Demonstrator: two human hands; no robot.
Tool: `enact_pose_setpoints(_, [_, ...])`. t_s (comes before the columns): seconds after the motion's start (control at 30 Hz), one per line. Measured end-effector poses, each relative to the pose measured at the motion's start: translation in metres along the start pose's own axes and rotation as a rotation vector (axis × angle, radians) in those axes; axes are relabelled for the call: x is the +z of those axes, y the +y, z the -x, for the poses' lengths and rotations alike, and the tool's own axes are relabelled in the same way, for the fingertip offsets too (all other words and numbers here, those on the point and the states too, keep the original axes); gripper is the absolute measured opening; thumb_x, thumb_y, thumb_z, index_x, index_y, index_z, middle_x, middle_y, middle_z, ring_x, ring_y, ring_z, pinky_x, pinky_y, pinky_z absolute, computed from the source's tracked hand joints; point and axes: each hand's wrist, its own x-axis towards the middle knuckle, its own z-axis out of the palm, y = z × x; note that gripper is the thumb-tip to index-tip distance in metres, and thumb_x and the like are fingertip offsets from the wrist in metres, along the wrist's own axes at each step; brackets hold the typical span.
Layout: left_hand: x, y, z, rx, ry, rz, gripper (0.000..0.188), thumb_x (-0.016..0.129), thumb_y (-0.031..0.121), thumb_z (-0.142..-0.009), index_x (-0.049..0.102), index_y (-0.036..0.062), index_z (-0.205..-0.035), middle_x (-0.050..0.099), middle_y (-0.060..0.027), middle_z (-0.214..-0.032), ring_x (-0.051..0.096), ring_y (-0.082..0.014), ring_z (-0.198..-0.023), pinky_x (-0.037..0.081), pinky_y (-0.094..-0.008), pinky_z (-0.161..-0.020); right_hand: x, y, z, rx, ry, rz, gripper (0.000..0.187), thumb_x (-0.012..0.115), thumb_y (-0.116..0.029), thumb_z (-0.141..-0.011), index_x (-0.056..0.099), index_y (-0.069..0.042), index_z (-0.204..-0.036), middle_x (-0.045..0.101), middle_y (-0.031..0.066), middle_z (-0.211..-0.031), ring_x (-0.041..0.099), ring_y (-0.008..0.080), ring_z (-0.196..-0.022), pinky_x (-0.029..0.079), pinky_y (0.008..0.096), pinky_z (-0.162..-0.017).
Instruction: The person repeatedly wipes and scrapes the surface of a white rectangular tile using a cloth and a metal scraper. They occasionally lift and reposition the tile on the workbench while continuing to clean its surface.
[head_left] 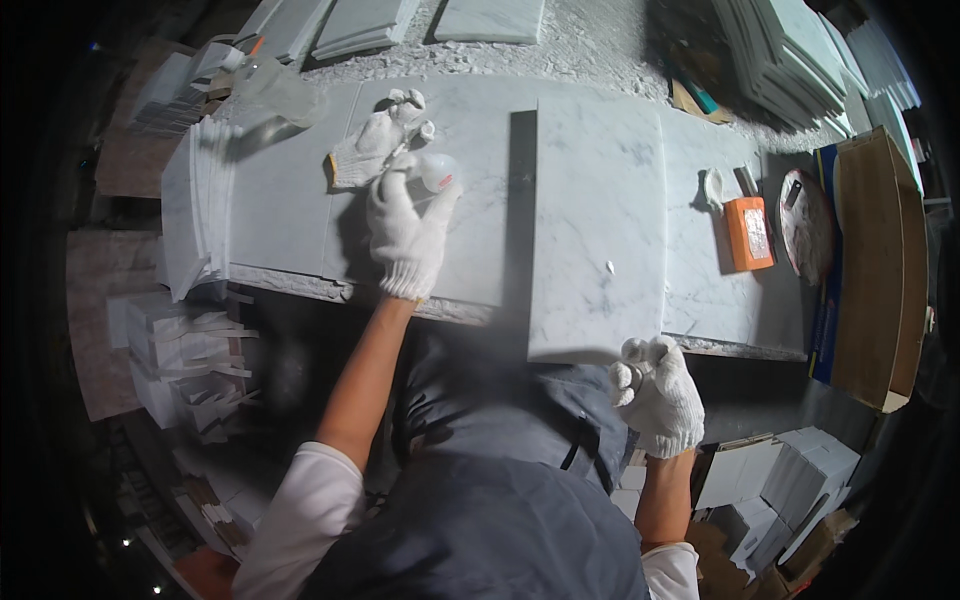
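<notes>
The translucent white rounded plastic bottle, smooth and marked in red, lies between the thumb and fingers of the left hand, in a coarse white knitted glove, its grip closed around the bottle's side; the bottle sits just beyond the palm, over the grey-veined marble surface; the fingers cover part of it, and where its nozzle ends is hard to make out against the crumpled white knitted glove with a yellowish cuff edge just beyond.

The right hand, in a matching ribbed glove, is at the near right corner of the large rectangular white marble slab; its fingers are curled in, though I cannot tell whether they pinch anything or touch the slab's edge; a small glossy white dab lies on the slab, between the two hands but nearer the right; the slab's near edge overhangs the bench; farther right stands an orange block-shaped container, its label unclear; the stacked pale slabs beyond are cut off by the dark fisheye rim.
</notes>
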Motion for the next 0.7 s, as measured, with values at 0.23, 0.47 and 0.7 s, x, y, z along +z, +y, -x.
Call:
enact_pose_setpoints(0.23, [-0.001,0.016,-0.002,-0.057,0.029,0.185,0.041,0.081,0.024,-0.086,0.065,0.0055,-0.119,0.065,-0.0129,-0.12,0.063,-0.0268,-0.109,0.053,-0.0383,-0.091,0.006,-0.032,0.0,-0.013,0.156,-0.266,0.047,0.077,-0.016,-0.091,0.054,-0.005,-0.131,0.061,0.0058,-0.095,0.059,0.01,-0.066,0.047,0.0177,-0.053])
enact_pose_setpoints(0.47, [-0.01,0.051,0.045,-0.051,-0.163,0.819,0.042,0.075,0.01,-0.093,0.057,-0.0013,-0.128,0.066,-0.0128,-0.125,0.064,-0.0185,-0.108,0.055,-0.031,-0.092,0.014,-0.055,-0.01,-0.133,0.273,0.557,0.052,0.067,-0.017,-0.096,0.055,0.003,-0.142,0.07,0.0111,-0.1,0.066,0.0147,-0.082,0.052,0.027,-0.07])
enact_pose_setpoints(0.7, [0.005,0.054,0.062,-0.044,-0.24,0.726,0.036,0.075,0.01,-0.093,0.058,-0.0009,-0.122,0.067,-0.014,-0.123,0.066,-0.0178,-0.104,0.056,-0.0304,-0.088,0.023,-0.058,-0.017,-0.199,0.281,1.197,0.039,0.071,-0.013,-0.091,0.068,-0.008,-0.13,0.072,0.0158,-0.108,0.07,0.0311,-0.096,0.054,0.0366,-0.085])
